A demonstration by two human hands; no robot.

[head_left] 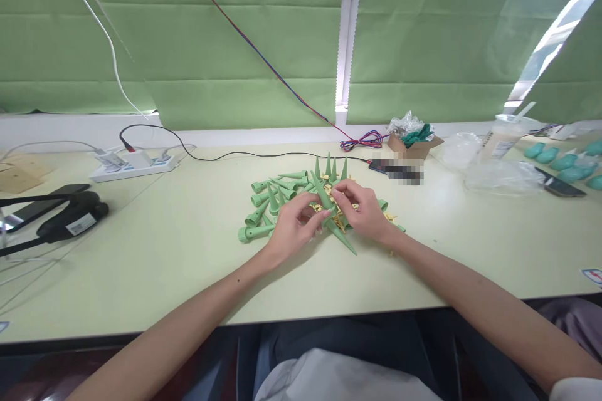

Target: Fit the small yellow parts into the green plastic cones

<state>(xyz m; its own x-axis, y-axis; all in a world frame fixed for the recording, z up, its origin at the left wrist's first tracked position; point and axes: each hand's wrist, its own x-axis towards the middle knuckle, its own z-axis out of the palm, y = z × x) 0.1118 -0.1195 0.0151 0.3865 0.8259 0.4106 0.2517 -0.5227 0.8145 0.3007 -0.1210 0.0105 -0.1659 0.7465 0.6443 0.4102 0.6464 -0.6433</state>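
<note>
My left hand [301,225] is closed around a green plastic spike [322,193], which tilts with its point up and away from me. Close to it, my right hand [361,208] has its thumb and forefinger pinched together beside the spike; what lies between those fingertips is too small to make out. Under and around both hands is a pile of similar green spikes [256,232], some standing on end and others lying down. Small yellow pieces [345,220] are scattered among them, partly hidden by my hands. Another green spike [342,238] lies below my hands, pointing toward me.
Behind the pile lies a phone [379,166] on a black cable. A small cardboard box [414,149] and a drink cup [498,141] stand at the back right, near several teal objects [576,172]. On the left are a power strip [136,166] and a black strapped device [70,216].
</note>
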